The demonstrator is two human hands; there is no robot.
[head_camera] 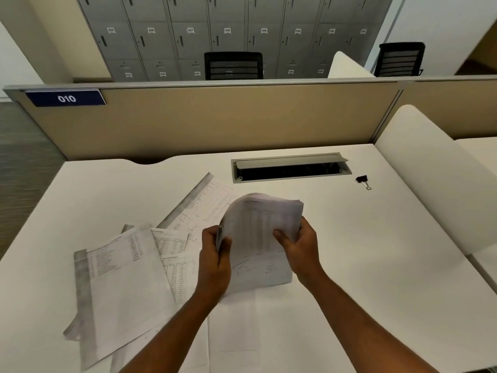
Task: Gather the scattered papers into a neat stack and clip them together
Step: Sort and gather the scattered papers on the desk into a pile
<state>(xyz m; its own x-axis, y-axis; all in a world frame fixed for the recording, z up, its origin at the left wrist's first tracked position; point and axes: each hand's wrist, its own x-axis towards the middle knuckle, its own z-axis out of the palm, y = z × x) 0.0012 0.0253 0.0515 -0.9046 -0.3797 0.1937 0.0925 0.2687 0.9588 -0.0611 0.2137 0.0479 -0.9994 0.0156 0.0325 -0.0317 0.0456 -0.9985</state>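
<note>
A bent bundle of white printed paper sheets point(265, 238) is held just above the middle of the white desk point(376, 265), gripped at its left edge by the left hand point(215, 261) and pinched at its right edge by the right hand point(298, 246), thumb on top, likely so the edges can be squared. More loose printed sheets point(126, 278) are left fanned and overlapping toward the desk's left and near edges, so gathering looks partly done. The small black binder clip point(363, 181) is parked untouched near the far right corner, beside the grey cable tray point(290, 168), well apart from both hands.
</note>
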